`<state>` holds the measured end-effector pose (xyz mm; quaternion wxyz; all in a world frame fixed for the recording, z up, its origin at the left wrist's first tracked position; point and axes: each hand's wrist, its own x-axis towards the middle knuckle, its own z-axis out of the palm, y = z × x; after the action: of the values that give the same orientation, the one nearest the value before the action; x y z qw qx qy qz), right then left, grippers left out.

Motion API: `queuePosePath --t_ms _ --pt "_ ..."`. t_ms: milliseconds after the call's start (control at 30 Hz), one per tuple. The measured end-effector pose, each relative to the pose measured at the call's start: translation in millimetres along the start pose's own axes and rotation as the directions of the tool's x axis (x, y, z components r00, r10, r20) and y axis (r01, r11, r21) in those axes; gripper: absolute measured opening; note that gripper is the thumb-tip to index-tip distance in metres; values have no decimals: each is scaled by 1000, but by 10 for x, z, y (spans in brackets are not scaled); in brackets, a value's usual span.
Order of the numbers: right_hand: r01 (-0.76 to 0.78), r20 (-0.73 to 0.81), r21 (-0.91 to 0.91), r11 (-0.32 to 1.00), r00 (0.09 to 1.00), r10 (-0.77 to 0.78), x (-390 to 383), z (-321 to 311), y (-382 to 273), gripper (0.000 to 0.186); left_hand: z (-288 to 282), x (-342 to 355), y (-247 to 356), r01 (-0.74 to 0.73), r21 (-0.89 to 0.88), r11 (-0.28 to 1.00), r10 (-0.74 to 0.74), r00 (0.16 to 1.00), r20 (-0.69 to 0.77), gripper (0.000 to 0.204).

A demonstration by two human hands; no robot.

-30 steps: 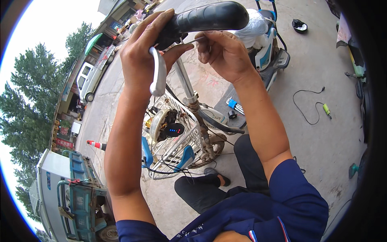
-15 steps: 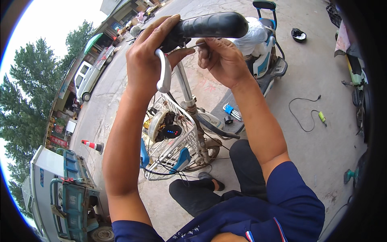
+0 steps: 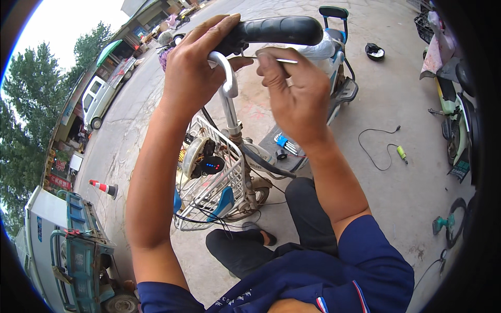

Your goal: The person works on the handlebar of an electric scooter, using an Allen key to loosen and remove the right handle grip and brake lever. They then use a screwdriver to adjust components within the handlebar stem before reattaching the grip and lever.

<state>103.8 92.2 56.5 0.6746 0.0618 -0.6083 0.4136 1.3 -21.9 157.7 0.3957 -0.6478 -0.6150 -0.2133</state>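
A black handlebar grip (image 3: 284, 31) points to the right at the top of the view. My left hand (image 3: 190, 70) is wrapped round the inner end of the grip, over the black lever mount. A silver brake lever (image 3: 228, 78) curves down beside that hand. Closed just under the grip, my right hand (image 3: 302, 91) pinches a thin metal hex key (image 3: 290, 61). The key lies nearly level, its inner end near my left fingertips and the underside of the mount; the exact contact is hidden.
Below hangs a white wire basket (image 3: 203, 211) with a loose headlight (image 3: 193, 157) and cables. A blue-held hex key set (image 3: 286, 145) and a black roll (image 3: 282, 154) lie on a scooter footboard. A green-yellow device (image 3: 401, 152) with a cord is on the ground.
My right hand has turned and shifted slightly right and down, showing more of the hex key. The brake lever has swung to the right. My left hand stays on the mount.
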Motion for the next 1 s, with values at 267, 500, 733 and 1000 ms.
queuePosePath --t_ms 267,500,733,1000 --pt "345 35 -149 927 938 -344 85 220 -21 18 -79 -14 -55 58 -95 994 -52 996 72 70" --pt "293 60 44 955 954 -295 116 187 38 12 -91 -33 -35 78 -81 994 -66 989 131 68" --pt "319 161 -113 941 940 -299 158 121 -77 9 -134 -120 -52 167 -69 983 -162 984 74 78" --pt "301 205 -208 931 944 -259 158 34 -91 6 179 -705 853 391 -604 694 -702 553 -449 51"
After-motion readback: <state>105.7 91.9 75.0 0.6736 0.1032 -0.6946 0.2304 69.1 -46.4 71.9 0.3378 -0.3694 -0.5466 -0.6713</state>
